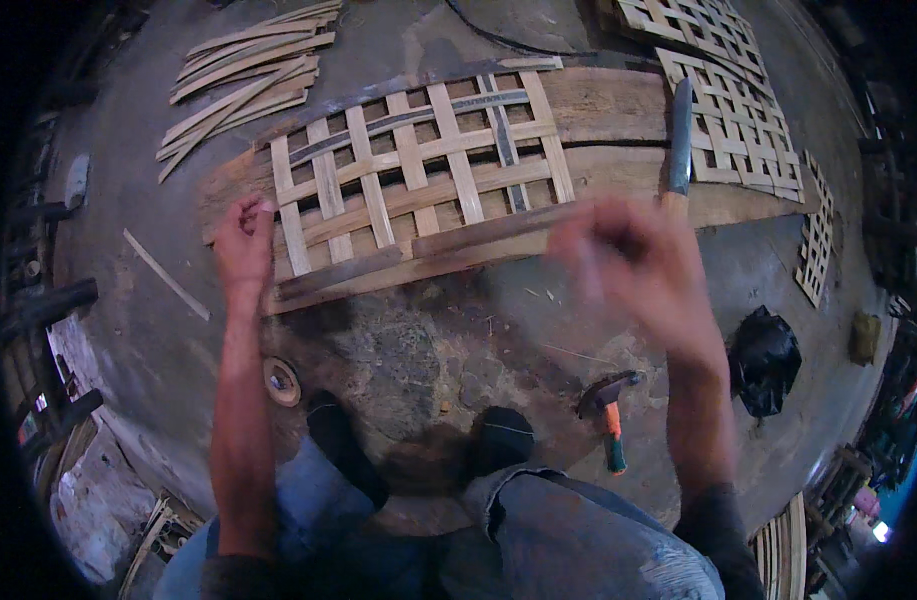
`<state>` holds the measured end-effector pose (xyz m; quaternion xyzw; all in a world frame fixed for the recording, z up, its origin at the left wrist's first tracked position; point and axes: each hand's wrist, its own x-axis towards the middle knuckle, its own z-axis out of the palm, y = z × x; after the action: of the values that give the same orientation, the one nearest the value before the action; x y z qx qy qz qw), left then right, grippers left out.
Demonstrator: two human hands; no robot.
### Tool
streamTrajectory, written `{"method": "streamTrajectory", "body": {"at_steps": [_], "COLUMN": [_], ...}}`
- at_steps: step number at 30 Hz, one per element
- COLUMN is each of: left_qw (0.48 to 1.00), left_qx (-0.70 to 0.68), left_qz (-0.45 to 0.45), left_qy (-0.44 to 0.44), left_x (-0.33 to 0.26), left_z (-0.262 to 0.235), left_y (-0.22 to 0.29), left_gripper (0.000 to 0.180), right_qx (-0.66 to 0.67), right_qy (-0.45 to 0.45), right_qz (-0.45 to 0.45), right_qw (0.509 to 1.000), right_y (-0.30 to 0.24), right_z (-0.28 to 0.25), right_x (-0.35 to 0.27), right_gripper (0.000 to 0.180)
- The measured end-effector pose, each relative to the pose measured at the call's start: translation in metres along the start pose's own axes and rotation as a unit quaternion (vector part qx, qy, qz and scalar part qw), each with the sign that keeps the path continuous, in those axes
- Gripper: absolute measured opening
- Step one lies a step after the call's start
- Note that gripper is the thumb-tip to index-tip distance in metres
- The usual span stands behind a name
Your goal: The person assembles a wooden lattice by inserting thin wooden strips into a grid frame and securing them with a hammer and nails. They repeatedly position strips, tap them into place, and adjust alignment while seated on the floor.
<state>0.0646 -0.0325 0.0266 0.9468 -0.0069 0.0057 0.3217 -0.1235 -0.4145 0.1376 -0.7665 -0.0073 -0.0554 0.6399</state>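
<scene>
Concrete floor (398,350), filling most of the frame: my work surface, with everything laid flat on it within arm's reach.

Plank (618,105), running across the upper middle: it lies under the lattice (418,165), I judge to give a firm backing off the rough floor. The lattice of pale bamboo strips sits in the upper centre, its near edge bounded by a darker slat (378,265) that slants from lower left to centre right.

Finished lattices (728,90), upper right, overlapped out of the way; one more panel (816,240) lies at the right edge. Loose strips (243,70), upper left, fanned in a pile beside the work.

My left hand (244,240), left of centre: fingers curled together at the lattice's left corner, touching it, apparently steadying the edge; whether they pinch a strip I cannot tell.

My right hand (633,260), right of centre: smeared by motion, so its fingers, and anything in them, cannot be made out. It hangs over the slat's right end.

Knife (680,135), upper right, blade lying on the plank, its handle end hidden behind my right hand. Hammer (606,405), lower centre right, beside my knee. Black bag (763,355), right. Small round disc (281,380), lower left, of uncertain kind. The frame's rim is too dark to read.
</scene>
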Motion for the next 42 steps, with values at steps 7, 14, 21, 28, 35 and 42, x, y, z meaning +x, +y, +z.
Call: {"method": "streamTrajectory", "body": {"at_steps": [7,14,21,28,35,42], "left_qw": [0.987,0.948,0.898,0.829,0.89,0.977], "left_qx": [-0.129,-0.251,-0.394,-0.54,-0.421,-0.186], "left_qz": [-0.043,-0.105,-0.099,-0.041,-0.06,-0.021], "left_qy": [-0.089,-0.165,-0.167,-0.138,-0.163,-0.102], "left_x": [0.012,0.032,0.015,0.001,0.027,0.036], "left_z": [0.022,0.029,0.023,-0.001,-0.025,0.035], "left_y": [0.015,-0.018,-0.002,0.0,0.023,-0.03], "left_gripper": [0.041,0.03,0.023,0.025,0.025,0.029], "right_qx": [-0.348,-0.308,-0.117,-0.047,-0.066,-0.168], "right_qy": [0.089,0.1,0.098,0.127,0.087,0.066], "right_qz": [0.231,0.24,0.256,0.206,0.25,0.222], "right_qw": [0.904,0.915,0.955,0.969,0.962,0.958], "right_y": [0.107,0.131,0.125,0.106,0.063,0.126], "right_z": [-0.045,-0.038,-0.047,-0.047,-0.051,-0.034], "right_x": [0.052,0.055,0.04,0.019,0.024,0.03], "right_gripper": [0.037,0.041,0.029,0.026,0.021,0.028]}}
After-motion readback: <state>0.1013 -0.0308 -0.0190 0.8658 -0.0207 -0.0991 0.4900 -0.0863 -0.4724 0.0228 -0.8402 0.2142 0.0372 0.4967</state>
